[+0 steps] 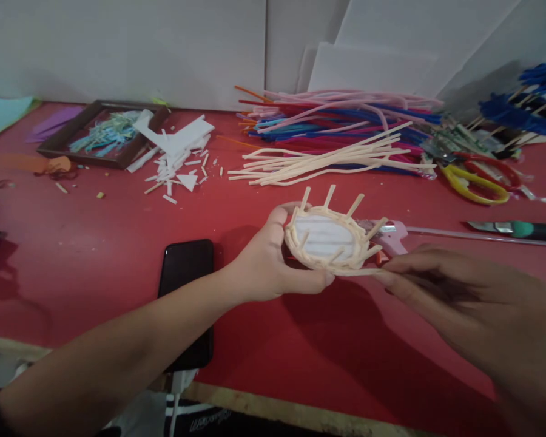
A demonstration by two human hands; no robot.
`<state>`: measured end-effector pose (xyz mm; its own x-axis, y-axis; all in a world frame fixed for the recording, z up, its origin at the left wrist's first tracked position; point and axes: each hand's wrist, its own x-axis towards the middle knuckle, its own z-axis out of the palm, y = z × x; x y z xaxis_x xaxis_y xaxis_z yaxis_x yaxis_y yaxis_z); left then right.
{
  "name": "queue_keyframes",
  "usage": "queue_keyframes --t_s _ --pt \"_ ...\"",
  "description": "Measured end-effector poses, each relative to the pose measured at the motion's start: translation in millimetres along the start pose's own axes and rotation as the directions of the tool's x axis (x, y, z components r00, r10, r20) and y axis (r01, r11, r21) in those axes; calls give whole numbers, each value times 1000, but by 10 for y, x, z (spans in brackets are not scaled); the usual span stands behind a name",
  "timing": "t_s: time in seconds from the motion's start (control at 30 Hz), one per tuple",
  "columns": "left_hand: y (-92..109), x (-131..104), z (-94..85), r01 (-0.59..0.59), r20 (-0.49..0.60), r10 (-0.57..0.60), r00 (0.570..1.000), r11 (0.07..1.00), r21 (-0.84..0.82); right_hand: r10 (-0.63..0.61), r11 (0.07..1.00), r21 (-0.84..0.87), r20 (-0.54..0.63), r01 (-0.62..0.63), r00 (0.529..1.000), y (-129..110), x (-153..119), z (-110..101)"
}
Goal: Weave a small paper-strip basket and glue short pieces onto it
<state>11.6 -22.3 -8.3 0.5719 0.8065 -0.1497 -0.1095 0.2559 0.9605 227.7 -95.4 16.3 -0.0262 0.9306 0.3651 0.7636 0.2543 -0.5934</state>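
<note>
A small oval basket (325,238) with a white base and cream woven rim is held above the red table by my left hand (273,258), thumb along the near side and fingers behind. Several short cream stakes stick up around its rim. One cream strand (357,272) runs from the near edge of the basket to the right, its end pinched between thumb and forefinger of my right hand (473,303). Behind the basket lies a pink glue gun (395,238), partly hidden by it.
Cream stems (318,165) and a coloured pile (337,115) lie behind. Scissors (475,185) and a cutter (523,230) are at right. A black phone (186,264) lies under my left forearm. White scraps (177,152) and a brown tray (118,162) are back left.
</note>
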Motion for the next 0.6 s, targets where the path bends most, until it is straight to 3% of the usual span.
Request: queue_keyframes --t_s 0.6 --pt "31 -7 -41 -21 111 17 994 999 34 52 998 19 43 -53 998 -10 -3 -40"
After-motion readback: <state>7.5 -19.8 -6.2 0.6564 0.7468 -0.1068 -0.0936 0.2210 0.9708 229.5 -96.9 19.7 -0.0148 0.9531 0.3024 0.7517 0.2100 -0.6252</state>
